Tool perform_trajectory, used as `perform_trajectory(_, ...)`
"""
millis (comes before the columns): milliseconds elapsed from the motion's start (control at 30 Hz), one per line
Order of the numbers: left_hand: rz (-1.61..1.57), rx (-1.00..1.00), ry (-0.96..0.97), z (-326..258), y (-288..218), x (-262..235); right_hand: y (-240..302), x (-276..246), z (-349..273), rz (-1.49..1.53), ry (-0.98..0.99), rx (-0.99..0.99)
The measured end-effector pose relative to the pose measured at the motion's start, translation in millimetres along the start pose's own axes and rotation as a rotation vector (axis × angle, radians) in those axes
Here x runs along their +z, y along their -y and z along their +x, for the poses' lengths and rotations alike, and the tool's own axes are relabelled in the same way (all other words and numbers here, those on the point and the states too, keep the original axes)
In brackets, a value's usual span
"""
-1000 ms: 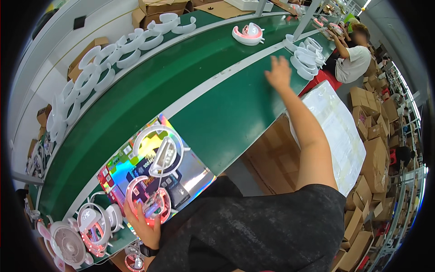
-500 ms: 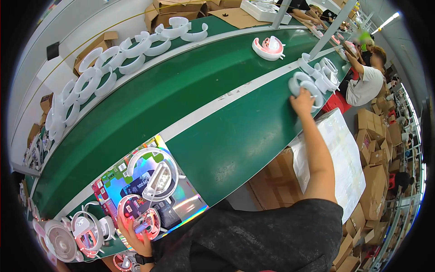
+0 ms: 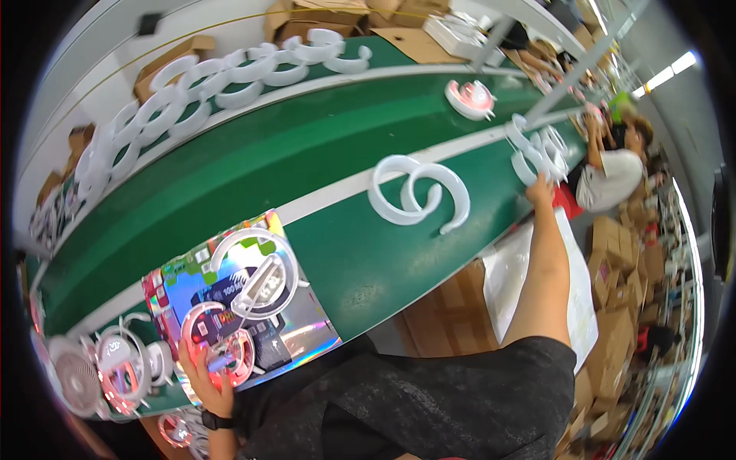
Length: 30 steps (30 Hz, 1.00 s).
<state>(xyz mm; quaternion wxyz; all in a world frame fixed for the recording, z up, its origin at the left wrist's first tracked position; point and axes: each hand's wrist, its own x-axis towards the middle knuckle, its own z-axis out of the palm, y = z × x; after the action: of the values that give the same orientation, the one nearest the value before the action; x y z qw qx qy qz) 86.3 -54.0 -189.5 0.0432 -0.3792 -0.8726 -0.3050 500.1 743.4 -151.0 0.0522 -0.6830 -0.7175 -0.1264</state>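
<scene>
My left hand (image 3: 205,381) is at a pink-and-white ring-shaped lamp (image 3: 239,359), its fingers curled at the lamp's rim. That lamp lies on a shiny, multicoloured flat box (image 3: 307,337). Just beyond it, a white ring-shaped lamp (image 3: 285,297) with a lit display lies on the same box. At the far right, my right hand (image 3: 541,192) has its fingers closed at the near end of a white C-shaped plastic ring (image 3: 524,166), part of a small cluster. Two other C-shaped rings (image 3: 454,188) lie overlapping on the green table between my hands.
More ring-shaped lamps (image 3: 126,368) stand left of the box, beside a round grey ribbed part (image 3: 77,379). Many white rings (image 3: 165,103) line the far ledge. A pink-and-white lamp (image 3: 469,100) sits on the green belt. Cartons (image 3: 448,307) stand below the table; a co-worker (image 3: 613,180) sits at right.
My right hand has let go of two overlapping white rings, now lying mid-table, and moved to the cluster beyond. The left hand stays at the pink-and-white lamp. The view has shifted slightly.
</scene>
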Motion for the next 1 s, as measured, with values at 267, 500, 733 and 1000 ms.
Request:
perform_trajectory(267, 0.036, -0.021, -0.031, -1, -11, -7, 54, 6, -15, -0.178, -0.138, -0.243)
perform_trajectory(500, 0.119, -0.123, 0.180, 14, -35, -23, 131, -76, -49, 0.324, -0.388, -0.255)
perform_trajectory(733, -0.740, -0.017, 0.308, 89, -76, -51, 287, -275, -347, 1.544, 0.123, -0.973)
perform_trajectory(1000, -1.455, -0.305, 0.454, 87, -110, -64, 336, -279, -482, 1.909, 1.173, -0.825)
